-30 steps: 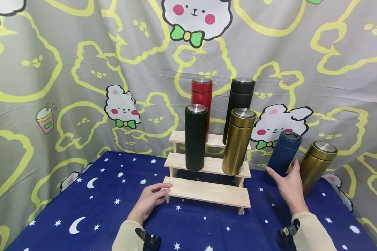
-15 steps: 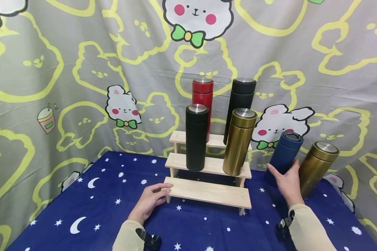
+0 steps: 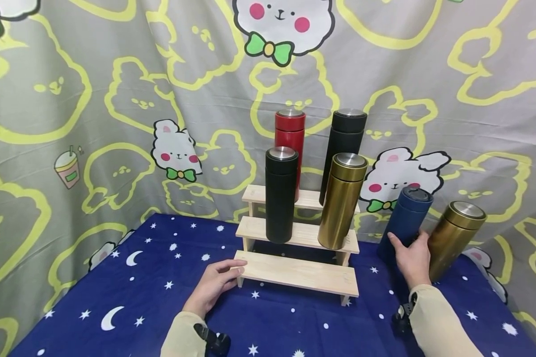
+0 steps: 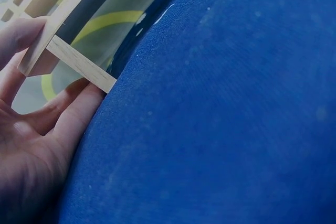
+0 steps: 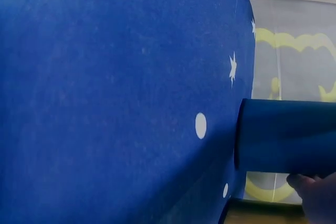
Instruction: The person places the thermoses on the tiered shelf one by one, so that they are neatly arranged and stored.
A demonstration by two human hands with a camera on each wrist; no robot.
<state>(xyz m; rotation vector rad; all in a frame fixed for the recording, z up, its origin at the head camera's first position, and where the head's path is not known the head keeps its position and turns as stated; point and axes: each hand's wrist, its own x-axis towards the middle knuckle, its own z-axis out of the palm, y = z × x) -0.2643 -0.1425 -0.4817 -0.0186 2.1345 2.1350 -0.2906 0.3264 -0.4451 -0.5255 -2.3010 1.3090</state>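
Observation:
My left hand (image 3: 212,285) grips the left end of the lowest step of a three-tier wooden rack (image 3: 299,272). In the left wrist view, the fingers (image 4: 76,111) lie beside the rack's leg and a digit overlaps the board's end. At the right, my right hand (image 3: 413,260) holds a blue thermos bottle (image 3: 404,215), its thumb across the front. The right wrist view has the blue bottle's base at the cloth; most of that hand is out of frame. Close beside it stands a gold thermos bottle (image 3: 455,240), partly behind the hand.
On the middle step stand a black bottle (image 3: 280,203) and another gold bottle (image 3: 341,208). Behind them, the top step bears a red bottle (image 3: 290,124) and a second black bottle (image 3: 346,139). A starry blue cloth (image 3: 161,307) covers the table, against a patterned curtain (image 3: 219,109).
My right hand has drawn in closer around the blue bottle, its thumb now against the front. The left hand stays at the rack; the view has shifted slightly.

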